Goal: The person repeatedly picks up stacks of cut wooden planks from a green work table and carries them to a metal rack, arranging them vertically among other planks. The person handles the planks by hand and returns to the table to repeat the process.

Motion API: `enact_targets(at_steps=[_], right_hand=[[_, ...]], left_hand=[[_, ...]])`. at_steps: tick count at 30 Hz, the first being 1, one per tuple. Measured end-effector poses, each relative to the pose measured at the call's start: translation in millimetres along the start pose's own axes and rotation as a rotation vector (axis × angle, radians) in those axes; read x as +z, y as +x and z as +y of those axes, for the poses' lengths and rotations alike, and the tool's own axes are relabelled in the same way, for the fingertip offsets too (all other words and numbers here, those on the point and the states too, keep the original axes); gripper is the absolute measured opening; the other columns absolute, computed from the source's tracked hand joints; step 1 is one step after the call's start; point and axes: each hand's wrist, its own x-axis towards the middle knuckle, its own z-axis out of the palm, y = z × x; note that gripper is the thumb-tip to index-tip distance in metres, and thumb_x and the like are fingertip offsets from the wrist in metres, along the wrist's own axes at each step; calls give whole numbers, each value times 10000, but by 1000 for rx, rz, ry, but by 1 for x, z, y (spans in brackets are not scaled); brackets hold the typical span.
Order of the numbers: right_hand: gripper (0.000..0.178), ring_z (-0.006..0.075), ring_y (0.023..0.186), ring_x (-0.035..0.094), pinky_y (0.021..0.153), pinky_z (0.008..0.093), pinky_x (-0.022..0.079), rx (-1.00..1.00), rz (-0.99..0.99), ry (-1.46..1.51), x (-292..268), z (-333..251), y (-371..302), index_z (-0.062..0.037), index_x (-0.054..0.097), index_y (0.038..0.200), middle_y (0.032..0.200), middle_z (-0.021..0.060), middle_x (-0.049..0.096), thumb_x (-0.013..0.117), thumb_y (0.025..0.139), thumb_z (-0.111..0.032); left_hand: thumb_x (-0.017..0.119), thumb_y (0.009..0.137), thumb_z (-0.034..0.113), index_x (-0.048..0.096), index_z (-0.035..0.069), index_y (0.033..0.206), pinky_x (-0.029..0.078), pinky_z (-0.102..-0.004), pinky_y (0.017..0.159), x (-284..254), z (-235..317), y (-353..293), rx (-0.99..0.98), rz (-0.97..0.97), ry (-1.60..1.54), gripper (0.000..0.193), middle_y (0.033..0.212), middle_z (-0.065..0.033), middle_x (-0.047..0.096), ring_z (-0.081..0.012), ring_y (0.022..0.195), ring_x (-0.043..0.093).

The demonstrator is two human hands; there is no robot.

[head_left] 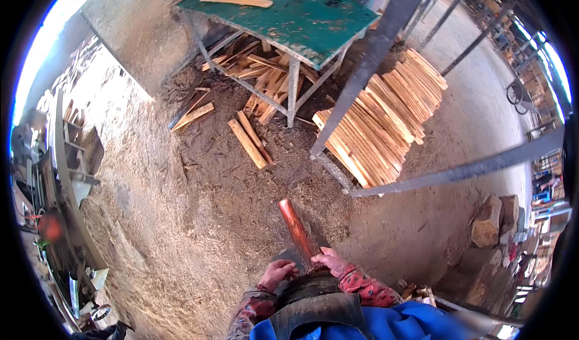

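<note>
A reddish-brown length of wood [295,224], like a split log with a smooth, shiny upper side, points away from my body. My right hand [329,260] is closed at its near end, thumb and fingers against the wood. Just left of that end is my left hand [278,273], its fingers curled in; whatever they hold, if anything, is hidden. A dark apron [307,301] covers my front below both hands, over blue clothing. Patterned red sleeves cover both my forearms.
Ahead stands a green-topped table [301,23] with boards on it and split wood [271,81] beneath. Right of it, a metal frame [386,56] holds stacked boards [380,123]. Two loose pieces [247,144] lie on the dirt floor. Log chunks [487,222] sit at right.
</note>
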Motion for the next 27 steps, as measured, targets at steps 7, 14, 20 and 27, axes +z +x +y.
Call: enact_targets(at_steps=[7, 14, 20, 27], right_hand=[[377, 128, 851, 614, 770, 285, 507, -61, -122, 7, 17, -104, 32, 4, 525, 1174, 959, 35, 629, 631, 833, -118], [279, 212, 715, 668, 561, 353, 537, -15, -53, 31, 63, -151, 106, -26, 543, 1063, 872, 83, 648, 628, 847, -182], [255, 199, 725, 678, 530, 319, 514, 116, 21, -115, 102, -140, 118, -37, 594, 1035, 852, 75, 670, 617, 857, -219], [149, 132, 544, 573, 447, 281, 428, 348, -1, -291, 167, -131, 156, -78, 645, 864, 712, 24, 632, 648, 829, -222]], left_hand=[[589, 932, 191, 594, -24, 982, 478, -237, 507, -93, -33, -30, 141, 462, -472, 221, 813, -100, 675, -126, 612, 613], [565, 927, 142, 513, 4, 937, 518, -283, 501, -164, -91, -33, 9, 525, -760, 148, 791, -135, 658, -183, 618, 633], [624, 882, 110, 536, 27, 898, 401, -273, 410, -213, -91, 1, -115, 484, -749, 122, 661, -62, 580, -159, 492, 524], [661, 862, 137, 582, -66, 880, 505, -319, 436, -331, 3, 24, 31, 565, -303, 218, 729, -162, 652, -220, 516, 616]])
